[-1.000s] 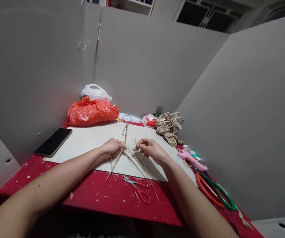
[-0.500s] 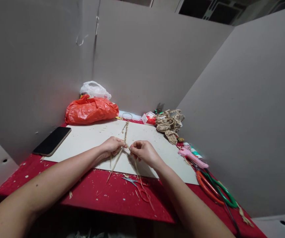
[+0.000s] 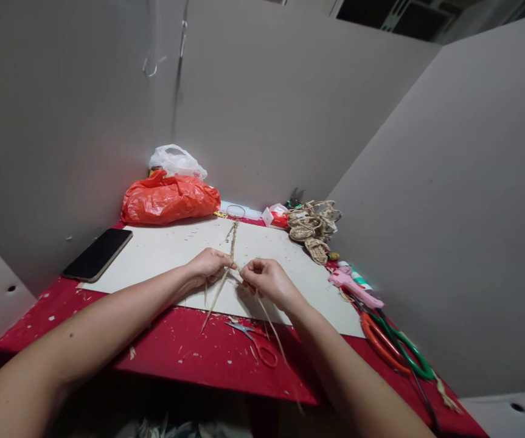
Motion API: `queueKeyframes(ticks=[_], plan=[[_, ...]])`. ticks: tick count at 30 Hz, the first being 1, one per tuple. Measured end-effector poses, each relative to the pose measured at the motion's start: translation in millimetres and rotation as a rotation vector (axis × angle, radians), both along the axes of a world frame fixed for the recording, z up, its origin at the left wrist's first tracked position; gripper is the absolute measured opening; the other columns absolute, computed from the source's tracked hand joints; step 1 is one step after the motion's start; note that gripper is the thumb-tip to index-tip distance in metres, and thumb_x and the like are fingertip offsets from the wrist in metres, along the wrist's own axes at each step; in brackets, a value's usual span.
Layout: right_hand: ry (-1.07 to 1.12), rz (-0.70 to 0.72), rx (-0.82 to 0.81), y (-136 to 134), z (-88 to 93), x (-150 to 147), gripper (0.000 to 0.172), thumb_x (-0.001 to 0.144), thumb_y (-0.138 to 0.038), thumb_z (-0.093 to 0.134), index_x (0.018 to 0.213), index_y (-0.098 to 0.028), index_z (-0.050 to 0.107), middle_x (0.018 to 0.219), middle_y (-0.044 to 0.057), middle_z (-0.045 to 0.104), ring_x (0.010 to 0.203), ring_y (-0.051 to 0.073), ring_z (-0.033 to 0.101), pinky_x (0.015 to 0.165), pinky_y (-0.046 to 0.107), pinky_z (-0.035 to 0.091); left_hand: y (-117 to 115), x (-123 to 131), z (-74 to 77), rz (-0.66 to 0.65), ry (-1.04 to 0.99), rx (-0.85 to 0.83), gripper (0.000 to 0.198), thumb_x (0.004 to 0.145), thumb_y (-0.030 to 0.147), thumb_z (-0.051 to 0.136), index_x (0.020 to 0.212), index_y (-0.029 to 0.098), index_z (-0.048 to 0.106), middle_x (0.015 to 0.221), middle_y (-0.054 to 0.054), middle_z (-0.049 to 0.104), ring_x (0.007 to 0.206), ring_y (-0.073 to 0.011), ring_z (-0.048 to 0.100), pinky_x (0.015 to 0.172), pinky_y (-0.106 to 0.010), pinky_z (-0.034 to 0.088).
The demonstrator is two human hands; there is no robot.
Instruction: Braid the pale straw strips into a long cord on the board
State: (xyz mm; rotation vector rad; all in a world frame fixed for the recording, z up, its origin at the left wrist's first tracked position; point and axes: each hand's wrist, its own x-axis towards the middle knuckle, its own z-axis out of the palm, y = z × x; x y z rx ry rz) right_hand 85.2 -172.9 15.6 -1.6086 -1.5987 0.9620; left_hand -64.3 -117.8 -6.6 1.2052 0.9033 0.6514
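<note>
the left hand [image 3: 212,266] pinches the near end of a straw braid [image 3: 234,238] between its thumb and fingers, while the right hand [image 3: 269,281], just beside it, has thumb and forefinger closed on some of the loose straw strands [image 3: 275,333]; its other fingers are curled, and what lies under them is hidden. the braid runs away from the hands over the middle of a pale board [image 3: 152,250], its far end near the board's far edge. loose strands trail toward the near side, left and right. in front of the board, scissors [image 3: 266,357] with red handles lie on a red cloth [image 3: 171,356] strewn with scraps. a dark phone [image 3: 98,255] lies at the left, a red plastic bag [image 3: 168,201] sits at the far left, woven straw pieces [image 3: 305,228] are heaped at the far right, and a pink tool [image 3: 358,291] lies at the right, nearer than the heap.
</note>
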Motion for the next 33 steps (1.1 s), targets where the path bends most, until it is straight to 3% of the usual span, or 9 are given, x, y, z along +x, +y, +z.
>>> queueKeyframes(ticks=[7,14,21,26,31,33], plan=[[0.289,-0.208,0.105,-3,-5.8,-14,0.015,0.066,-0.027,0.056,0.058,-0.016,0.052,0.052,0.001,0.059,0.037,0.007,0.046,0.034,0.018,0.031,4,0,-6.8,-0.008,-0.023,0.031,0.011,0.074,0.020,0.056,0.066,0.013,0.057,0.030,0.010,0.025,0.029,-0.0037,0.015,0.038,-0.023,0.007],[0.366,-0.213,0.079,0,-23.8,-28,0.021,0.066,-0.030,0.060,0.054,-0.017,0.047,0.044,0.000,0.055,0.033,0.007,0.043,0.034,0.019,0.031,3,0,-5.6,-0.018,-0.062,0.034,0.015,0.073,0.019,0.052,0.058,0.015,0.050,0.032,0.008,0.027,0.029,-0.0038,0.016,0.037,-0.023,0.007],[0.317,-0.228,0.058,4,-29.2,-34,0.020,0.067,-0.026,0.055,0.051,-0.018,0.046,0.039,-0.001,0.051,0.031,0.008,0.042,0.033,0.020,0.031,3,-1,-6.6,-0.014,-0.087,-0.003,0.015,0.072,0.019,0.051,0.057,0.016,0.047,0.033,0.009,0.026,0.029,-0.0033,0.015,0.037,-0.022,0.007],[0.263,-0.247,0.061,12,-34.2,-35,0.017,0.067,-0.024,0.052,0.052,-0.018,0.046,0.042,-0.001,0.053,0.031,0.008,0.043,0.031,0.019,0.030,0,1,-8.3,0.041,-0.054,0.091,0.017,0.074,0.022,0.053,0.059,0.014,0.052,0.032,0.008,0.030,0.029,-0.0035,0.018,0.037,-0.022,0.008],[0.108,-0.155,0.085,11,-32.1,-32,0.019,0.071,-0.029,0.051,0.056,-0.018,0.049,0.045,0.001,0.055,0.034,0.009,0.045,0.035,0.020,0.033,-4,5,-11.0,0.089,-0.057,0.113,0.020,0.076,0.020,0.051,0.058,0.012,0.052,0.039,0.003,0.046,0.034,-0.0046,0.036,0.040,-0.019,0.021],[0.008,-0.129,0.138,9,-25.2,-26,0.021,0.073,-0.032,0.050,0.058,-0.017,0.054,0.048,0.002,0.057,0.039,0.011,0.048,0.040,0.021,0.036,-5,5,-9.3,0.118,-0.057,0.109,0.020,0.075,0.020,0.054,0.056,0.012,0.051,0.040,0.004,0.045,0.035,-0.0045,0.036,0.041,-0.019,0.022]])
